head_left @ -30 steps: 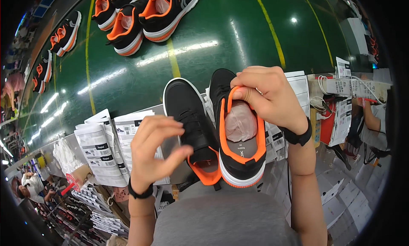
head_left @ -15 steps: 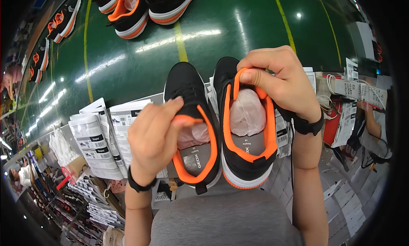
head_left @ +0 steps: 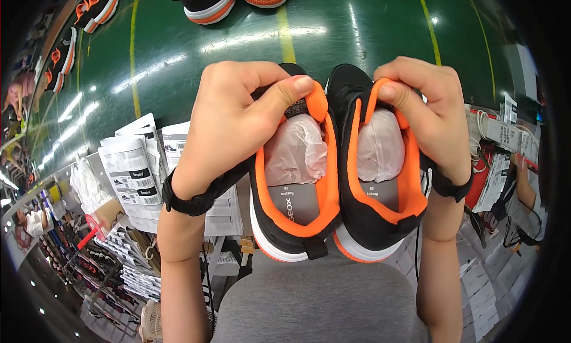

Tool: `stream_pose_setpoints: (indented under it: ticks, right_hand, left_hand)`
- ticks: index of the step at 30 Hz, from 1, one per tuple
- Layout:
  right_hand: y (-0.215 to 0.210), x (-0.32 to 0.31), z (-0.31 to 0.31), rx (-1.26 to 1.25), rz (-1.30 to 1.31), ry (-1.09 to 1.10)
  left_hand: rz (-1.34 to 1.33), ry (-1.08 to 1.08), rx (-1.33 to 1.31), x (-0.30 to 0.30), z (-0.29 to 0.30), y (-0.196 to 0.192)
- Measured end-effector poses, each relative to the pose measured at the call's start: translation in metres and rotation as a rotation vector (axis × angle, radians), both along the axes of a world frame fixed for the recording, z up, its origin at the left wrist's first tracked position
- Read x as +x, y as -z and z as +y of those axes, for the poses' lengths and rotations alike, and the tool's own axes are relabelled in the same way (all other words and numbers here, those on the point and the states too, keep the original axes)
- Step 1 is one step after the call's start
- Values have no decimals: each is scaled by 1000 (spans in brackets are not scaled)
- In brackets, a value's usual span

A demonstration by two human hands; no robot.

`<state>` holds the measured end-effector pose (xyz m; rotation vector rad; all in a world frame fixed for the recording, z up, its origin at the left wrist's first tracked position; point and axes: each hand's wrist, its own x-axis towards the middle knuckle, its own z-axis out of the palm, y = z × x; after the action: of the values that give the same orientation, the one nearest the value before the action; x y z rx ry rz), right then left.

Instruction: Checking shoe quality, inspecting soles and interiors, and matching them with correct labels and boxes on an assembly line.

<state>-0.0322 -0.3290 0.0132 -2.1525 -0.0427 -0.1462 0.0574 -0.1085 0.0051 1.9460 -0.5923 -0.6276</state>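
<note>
Two black sneakers with orange linings and white soles sit side by side before me, heels toward my body. My left hand (head_left: 247, 114) pinches the tongue of the left sneaker (head_left: 285, 239) between thumb and fingers. On the other one, my right hand (head_left: 425, 108) grips the orange-lined tongue of the right sneaker (head_left: 383, 224) the same way. Crumpled pale tissue paper (head_left: 297, 150) fills the front of the left sneaker, and another wad of tissue paper (head_left: 380, 144) shows in the right one. Grey insoles are visible at both heels. My hands hide part of the laces.
More black-and-orange sneakers (head_left: 208, 7) stand at the far side of the green table (head_left: 226, 63), others at far left. Folded printed sheets (head_left: 128, 170) hang along the near edge at left. A white box-like thing with cords (head_left: 502, 132) is at right.
My left hand has gone from the left sneaker's collar and laces to its tongue, which is now pulled up. Both sneakers sit slightly further right in view; the far sneakers have shifted up and right.
</note>
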Motion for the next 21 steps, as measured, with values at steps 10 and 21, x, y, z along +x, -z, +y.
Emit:
stream_pose_setpoints:
  ticks: [10, 21]
  right_hand:
    - [30, -119, 41, -308, -255, 54]
    - [-42, -84, 28, -42, 111, 130]
  left_hand:
    - [-593, 208, 180, -106, 54, 32]
    - [-313, -31, 105, -74, 39, -49]
